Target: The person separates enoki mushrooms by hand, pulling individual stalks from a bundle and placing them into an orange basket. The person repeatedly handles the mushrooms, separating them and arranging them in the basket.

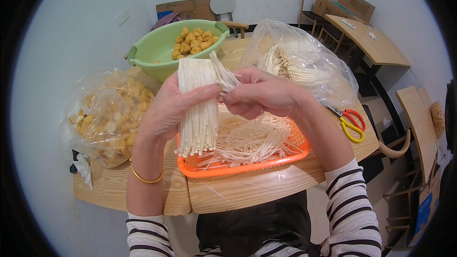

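My left hand (pixel 175 103) grips a thick bundle of enoki mushrooms (pixel 198 114), caps hanging down and cut stem ends up. A thinner clump of enoki (pixel 225 71) splays off its upper right side, and my right hand (pixel 260 92) pinches that clump at its lower part. Both hands are above an orange plastic basket (pixel 246 171) with perforated sides. Loose, separated enoki strands (pixel 250 139) lie heaped inside it. Behind my right hand, a clear plastic bag (pixel 314 43) holds more enoki in clumps (pixel 303 71).
A green basin (pixel 153 48) with fried tofu puffs (pixel 192 43) stands at the back. To the left sits a clear bag of tofu puffs (pixel 114 117). Scissors with red and yellow handles (pixel 351 125) lie at the right table edge. Stray strands (pixel 214 190) rest on the wooden table (pixel 250 196).
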### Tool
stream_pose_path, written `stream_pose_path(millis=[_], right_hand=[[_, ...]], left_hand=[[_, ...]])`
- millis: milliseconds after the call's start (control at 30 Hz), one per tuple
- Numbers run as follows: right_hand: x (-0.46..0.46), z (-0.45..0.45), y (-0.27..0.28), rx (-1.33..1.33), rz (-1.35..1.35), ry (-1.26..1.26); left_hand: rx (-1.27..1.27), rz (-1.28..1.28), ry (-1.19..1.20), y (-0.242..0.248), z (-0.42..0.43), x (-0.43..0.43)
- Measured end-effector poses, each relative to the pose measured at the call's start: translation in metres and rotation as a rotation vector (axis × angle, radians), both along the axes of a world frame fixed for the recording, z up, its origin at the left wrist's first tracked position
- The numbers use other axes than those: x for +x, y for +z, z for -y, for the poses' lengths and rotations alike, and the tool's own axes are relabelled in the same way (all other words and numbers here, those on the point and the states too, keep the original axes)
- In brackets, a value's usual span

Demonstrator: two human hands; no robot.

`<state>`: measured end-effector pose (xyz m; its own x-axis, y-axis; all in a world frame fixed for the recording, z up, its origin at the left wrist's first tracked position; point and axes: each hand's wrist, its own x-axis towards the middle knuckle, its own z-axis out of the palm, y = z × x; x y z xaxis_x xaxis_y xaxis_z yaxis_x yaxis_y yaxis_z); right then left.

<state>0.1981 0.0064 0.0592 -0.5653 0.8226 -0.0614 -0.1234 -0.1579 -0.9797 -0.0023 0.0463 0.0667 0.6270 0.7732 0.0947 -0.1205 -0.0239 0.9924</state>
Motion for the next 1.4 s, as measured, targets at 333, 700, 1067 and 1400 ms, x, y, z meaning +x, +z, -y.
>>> stream_pose_path(millis=[333, 700, 1067, 1400], right_hand=[[0.02, 0.006, -0.003, 0.118, -0.252, -0.149], [0.016, 0.044, -0.027, 0.157, 0.284, -0.492], [0.014, 0.056, -0.042, 0.007, 0.162, -0.436], [0.017, 0.059, -0.041, -0.143, -0.067, -0.295]], left_hand=[[-0.028, -0.029, -0.031, -0.001, 0.0, -0.002], [-0.213, 0.048, -0.174, -0.022, 0.004, 0.019], [-0.198, -0.066, -0.214, -0.026, 0.014, 0.027], [-0.168, -0.035, -0.225, -0.019, 0.025, 0.03]])
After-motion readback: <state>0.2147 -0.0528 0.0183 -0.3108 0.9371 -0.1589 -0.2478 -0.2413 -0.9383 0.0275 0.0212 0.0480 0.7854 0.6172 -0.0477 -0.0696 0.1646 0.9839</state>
